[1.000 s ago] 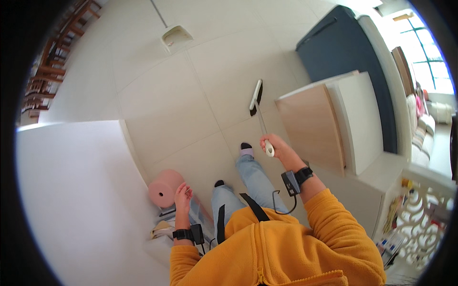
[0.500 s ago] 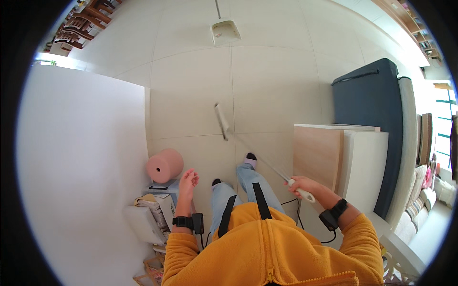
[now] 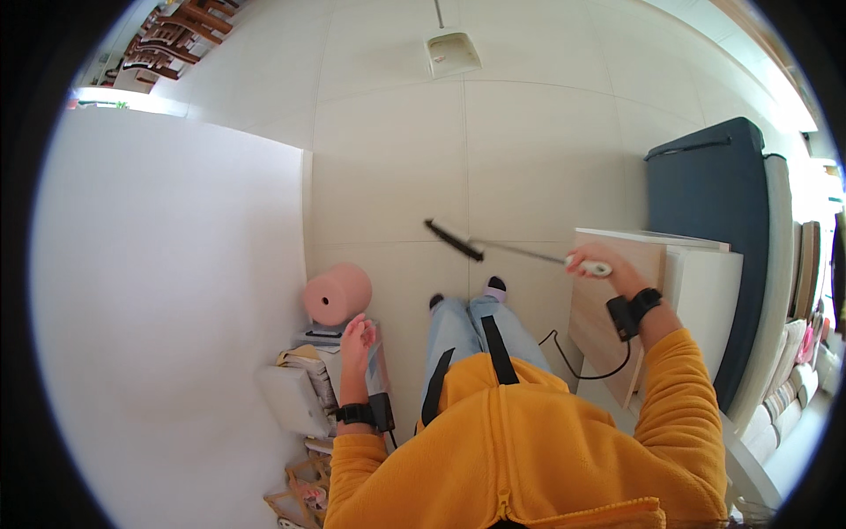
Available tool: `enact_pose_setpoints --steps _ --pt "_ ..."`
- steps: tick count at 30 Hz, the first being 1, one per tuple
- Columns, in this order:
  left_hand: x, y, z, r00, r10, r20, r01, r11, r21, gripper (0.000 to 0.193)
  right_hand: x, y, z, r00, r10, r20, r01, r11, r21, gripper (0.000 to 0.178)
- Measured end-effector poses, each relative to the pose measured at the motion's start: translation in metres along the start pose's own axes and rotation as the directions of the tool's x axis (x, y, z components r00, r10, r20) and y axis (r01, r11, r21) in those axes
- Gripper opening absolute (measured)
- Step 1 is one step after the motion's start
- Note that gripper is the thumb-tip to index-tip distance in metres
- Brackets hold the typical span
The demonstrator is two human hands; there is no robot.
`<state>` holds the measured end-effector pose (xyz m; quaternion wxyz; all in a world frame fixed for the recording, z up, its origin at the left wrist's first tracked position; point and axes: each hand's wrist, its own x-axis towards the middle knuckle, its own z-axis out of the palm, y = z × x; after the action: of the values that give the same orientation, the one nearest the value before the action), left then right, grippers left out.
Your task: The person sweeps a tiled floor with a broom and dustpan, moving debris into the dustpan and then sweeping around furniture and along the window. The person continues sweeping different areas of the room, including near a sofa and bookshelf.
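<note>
In my right hand (image 3: 589,260) is the white grip of a broom (image 3: 454,240), with my fingers wrapped round it. Its thin grey shaft runs left to a narrow head with dark bristles, just beyond my feet; I cannot tell whether the bristles touch the floor. My left hand (image 3: 359,335) holds nothing and hangs by my left side, fingers loosely bent and apart, close to a pink roll (image 3: 339,294). Farther off on the floor stands a pale dustpan (image 3: 453,55) on a long pole, with a few small bits inside it.
A white wall (image 3: 176,264) bounds the left, with a stack of boxes and bags (image 3: 300,388) beside my left arm. At the right stand a wood-and-white cabinet (image 3: 617,300) and a dark blue folded mattress (image 3: 709,194). Wooden chairs (image 3: 167,48) are at the far left.
The broom has swung nearer my feet, its head turning so that the dark bristles show. My right hand has moved farther forward with the grip. The whole view has shifted slightly.
</note>
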<state>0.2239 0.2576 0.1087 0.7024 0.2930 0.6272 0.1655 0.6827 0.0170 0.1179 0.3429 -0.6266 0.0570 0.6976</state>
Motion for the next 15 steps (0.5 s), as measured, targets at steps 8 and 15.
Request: enact_pose_setpoints --steps 8,15 --pt "0.048 0.053 -0.006 0.998 0.011 0.062 -0.006 0.997 -0.077 0.019 0.018 -0.077 -0.004 0.980 -0.028 -0.197 0.019 0.999 -0.049 0.041" --pt "0.104 0.125 -0.023 0.991 0.103 0.084 -0.097 0.993 -0.065 0.018 0.023 -0.073 0.067 0.988 -0.064 -0.141 0.031 0.973 -0.230 0.062"
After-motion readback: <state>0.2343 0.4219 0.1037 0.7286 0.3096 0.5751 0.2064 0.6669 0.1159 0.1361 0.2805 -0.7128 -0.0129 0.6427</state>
